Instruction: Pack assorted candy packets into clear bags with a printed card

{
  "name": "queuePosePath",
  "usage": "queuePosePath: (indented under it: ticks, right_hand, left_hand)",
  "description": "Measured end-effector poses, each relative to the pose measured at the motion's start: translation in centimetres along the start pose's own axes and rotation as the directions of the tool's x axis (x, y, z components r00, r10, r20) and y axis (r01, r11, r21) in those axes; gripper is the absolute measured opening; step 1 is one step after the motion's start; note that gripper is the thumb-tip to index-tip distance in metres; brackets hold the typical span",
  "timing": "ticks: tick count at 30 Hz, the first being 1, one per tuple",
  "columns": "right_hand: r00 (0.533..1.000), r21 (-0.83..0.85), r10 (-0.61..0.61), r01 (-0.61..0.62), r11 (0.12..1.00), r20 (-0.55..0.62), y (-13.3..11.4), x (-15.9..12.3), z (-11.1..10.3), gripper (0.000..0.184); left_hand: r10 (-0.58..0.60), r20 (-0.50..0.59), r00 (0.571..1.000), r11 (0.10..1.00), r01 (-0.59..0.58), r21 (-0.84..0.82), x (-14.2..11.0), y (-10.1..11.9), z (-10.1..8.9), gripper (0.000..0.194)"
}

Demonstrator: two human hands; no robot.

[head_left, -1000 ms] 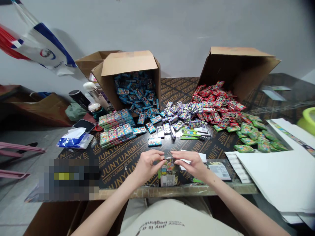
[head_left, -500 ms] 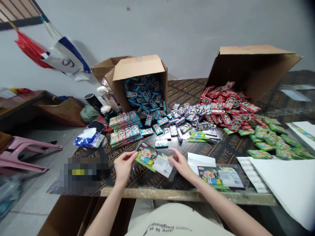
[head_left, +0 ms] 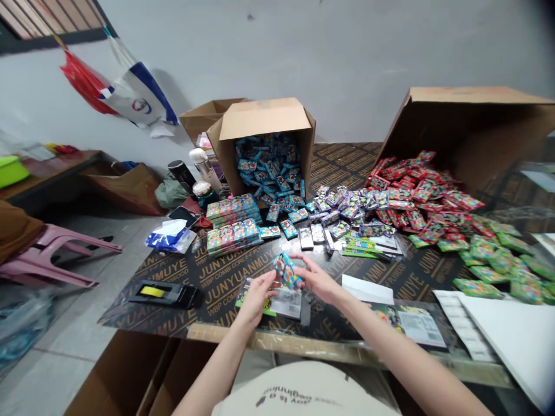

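Note:
A small blue packet with a colourful print (head_left: 286, 270) is held up above the table between my two hands. My right hand (head_left: 318, 281) grips its right side between thumb and fingers. At its left edge, my left hand (head_left: 257, 297) pinches it with the fingertips. Below the hands lies a clear printed bag (head_left: 288, 306) with a green strip and a white label panel, partly hidden by my left hand. Beyond are loose purple-and-white packets (head_left: 332, 211) and a neat stack of packets (head_left: 233, 236).
Blue packets fill a tipped carton (head_left: 266, 118) at the back. Red packets (head_left: 427, 199) spill from another carton (head_left: 463, 95), beside green packets (head_left: 485, 271). A black tape dispenser (head_left: 180, 294) sits at left. Another printed bag (head_left: 416, 326) lies under my right forearm.
The printed bag both hands were handling now lies on the table. The blue packet that lay in front of the stacks is now up in my hands. My view has shifted left.

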State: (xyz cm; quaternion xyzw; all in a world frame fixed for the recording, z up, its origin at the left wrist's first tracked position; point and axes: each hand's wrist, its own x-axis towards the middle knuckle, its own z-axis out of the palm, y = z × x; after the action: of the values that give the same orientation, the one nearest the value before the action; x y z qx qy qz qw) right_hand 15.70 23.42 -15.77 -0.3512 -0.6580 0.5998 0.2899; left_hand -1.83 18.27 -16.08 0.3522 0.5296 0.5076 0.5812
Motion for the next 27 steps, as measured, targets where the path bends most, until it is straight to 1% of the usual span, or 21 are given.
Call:
queuePosePath:
  ticks: [1, 2, 3, 5, 6, 7, 8, 9, 10, 11, 13, 14, 15, 16, 17, 18, 19, 20, 21, 23, 27]
  right_hand:
    - [0.999, 0.112, 0.039, -0.041, 0.993, 0.019, -0.1, -1.0, 0.3, 0.044]
    - [0.999, 0.134, 0.047, -0.046, 0.990, -0.008, -0.3, -2.0, 0.3, 0.045]
    - [0.997, 0.085, 0.019, -0.012, 0.996, -0.080, -0.4, -2.9, 0.2, 0.048]
    - [0.962, -0.188, -0.146, 0.103, 0.977, -0.230, -0.7, -4.4, -0.4, 0.066]
    - [0.936, -0.360, -0.253, 0.155, 0.920, -0.243, -0.8, -4.9, -0.8, 0.077]
    - [0.917, -0.509, -0.341, 0.196, 0.838, -0.209, -1.0, -5.4, -1.1, 0.087]
    - [0.908, -0.616, -0.392, 0.226, 0.754, -0.146, -1.1, -5.7, -1.3, 0.092]
    - [0.906, -0.683, -0.415, 0.248, 0.687, -0.088, -1.2, -5.9, -1.4, 0.093]
    - [0.905, -0.719, -0.422, 0.260, 0.645, -0.052, -1.3, -6.0, -1.4, 0.089]
    - [0.903, -0.737, -0.427, 0.256, 0.626, -0.050, -1.2, -6.0, -1.4, 0.084]
    - [0.895, -0.746, -0.429, 0.204, 0.633, -0.119, -0.8, -6.0, -1.4, 0.076]
    - [0.888, -0.745, -0.428, 0.170, 0.644, -0.167, -0.5, -6.0, -1.5, 0.073]
    - [0.881, -0.745, -0.424, 0.136, 0.653, -0.210, -0.1, -6.1, -1.7, 0.071]
    - [0.877, -0.747, -0.417, 0.107, 0.656, -0.241, 0.3, -6.2, -1.9, 0.069]
    - [0.877, -0.752, -0.406, 0.085, 0.654, -0.255, 0.7, -6.3, -2.2, 0.068]
    - [0.885, -0.759, -0.392, 0.071, 0.647, -0.252, 1.2, -6.4, -2.4, 0.067]
    - [0.895, -0.766, -0.376, 0.063, 0.639, -0.240, 1.6, -6.5, -2.6, 0.067]
    - [0.905, -0.774, -0.361, 0.060, 0.630, -0.224, 2.0, -6.6, -2.7, 0.068]
    - [0.914, -0.781, -0.350, 0.062, 0.622, -0.206, 2.3, -6.7, -2.7, 0.069]
    - [0.923, -0.793, -0.343, 0.075, 0.604, -0.174, 2.7, -7.0, -2.6, 0.073]
    - [0.925, -0.788, -0.352, 0.108, 0.606, -0.144, 2.8, -7.4, -2.4, 0.076]
  left_hand:
    - [-0.028, 0.037, 0.999, 0.998, 0.030, -0.055, 0.3, 0.0, 1.0, 0.038]
    - [-0.042, 0.055, 0.998, 0.995, 0.047, -0.086, 0.6, 0.0, 1.8, 0.036]
    - [-0.048, 0.057, 0.997, 0.994, 0.053, -0.097, 0.8, -0.2, 2.5, 0.035]
    - [-0.049, 0.053, 0.997, 0.995, 0.053, -0.079, 1.1, -0.7, 3.5, 0.033]
    - [-0.047, 0.058, 0.997, 0.996, 0.051, -0.067, 1.2, -1.0, 4.0, 0.033]
    - [-0.042, 0.063, 0.997, 0.998, 0.045, -0.050, 1.2, -1.3, 4.4, 0.034]
    - [-0.034, 0.070, 0.997, 0.999, 0.036, -0.028, 1.1, -1.5, 4.7, 0.035]
    - [-0.023, 0.080, 0.997, 1.000, 0.023, -0.002, 1.0, -1.6, 5.0, 0.036]
    - [-0.007, 0.094, 0.996, 1.000, 0.005, 0.030, 0.8, -1.7, 5.1, 0.038]
    - [0.009, 0.109, 0.994, 0.998, -0.016, 0.062, 0.7, -1.7, 5.0, 0.040]
    - [0.061, 0.136, 0.989, 0.989, -0.078, 0.123, 0.3, -1.4, 4.1, 0.043]
    - [0.114, 0.178, 0.977, 0.966, -0.151, 0.209, 0.2, -1.3, 3.4, 0.048]
    - [0.173, 0.249, 0.953, 0.906, -0.253, 0.339, 0.1, -1.1, 2.4, 0.058]
    - [0.213, 0.347, 0.914, 0.789, -0.370, 0.491, 0.1, -1.1, 1.5, 0.072]
    - [0.215, 0.454, 0.865, 0.615, -0.480, 0.625, 0.0, -1.1, 0.5, 0.085]
    - [0.181, 0.543, 0.820, 0.419, -0.564, 0.711, 0.1, -1.2, -0.3, 0.095]
    - [0.137, 0.597, 0.790, 0.254, -0.611, 0.750, 0.1, -1.4, -1.0, 0.101]
    - [0.112, 0.616, 0.780, 0.157, -0.626, 0.764, 0.2, -1.6, -1.4, 0.103]
    - [0.109, 0.623, 0.775, 0.104, -0.632, 0.768, 0.3, -1.8, -1.7, 0.104]
    - [0.153, 0.622, 0.768, 0.073, -0.636, 0.768, 0.5, -2.1, -1.7, 0.102]
    - [0.265, 0.590, 0.763, 0.112, -0.632, 0.767, 0.9, -1.7, -1.3, 0.102]
